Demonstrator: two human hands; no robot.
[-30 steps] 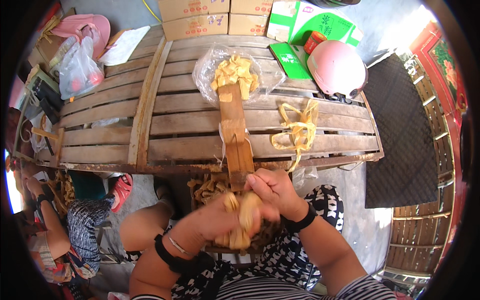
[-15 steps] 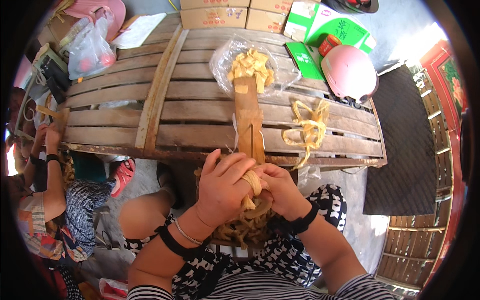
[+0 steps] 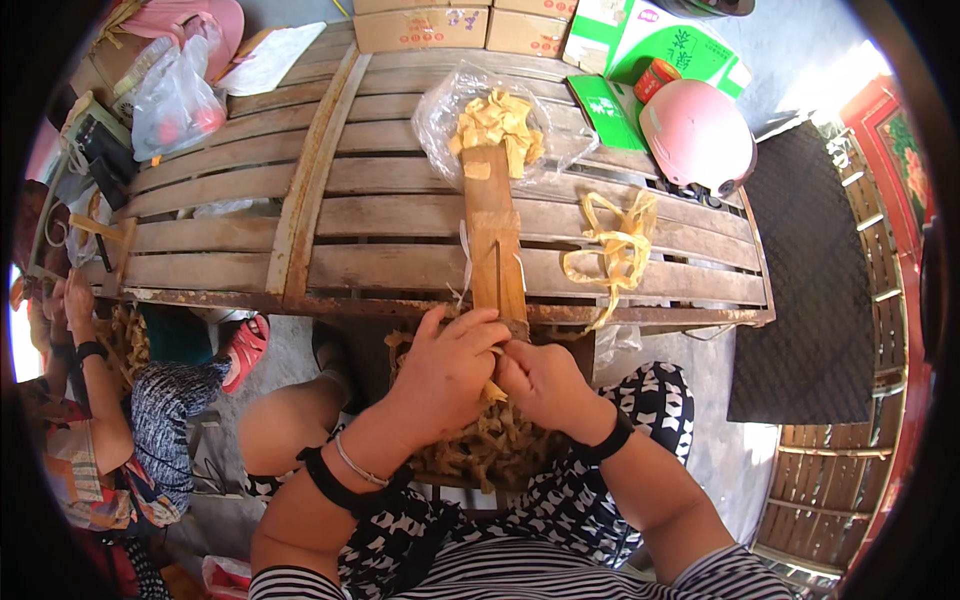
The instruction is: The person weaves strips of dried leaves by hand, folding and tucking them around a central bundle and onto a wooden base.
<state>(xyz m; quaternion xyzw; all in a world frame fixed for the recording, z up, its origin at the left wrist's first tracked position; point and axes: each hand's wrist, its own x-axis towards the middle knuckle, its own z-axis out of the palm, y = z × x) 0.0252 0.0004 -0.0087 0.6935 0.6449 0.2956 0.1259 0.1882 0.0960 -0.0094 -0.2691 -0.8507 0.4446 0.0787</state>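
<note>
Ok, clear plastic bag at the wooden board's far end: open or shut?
Open: the clear plastic bag is spread wide around uncovered yellow pieces.

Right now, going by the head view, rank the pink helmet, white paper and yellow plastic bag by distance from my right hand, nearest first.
1. Yellow plastic bag: just beyond your right hand, slightly right.
2. Pink helmet: farther back, right end of the table.
3. White paper: far left, toward the back.

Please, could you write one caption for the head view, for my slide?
Left hand and right hand hold a yellow strip at the board's near end, above a heap of brown strips.
</note>
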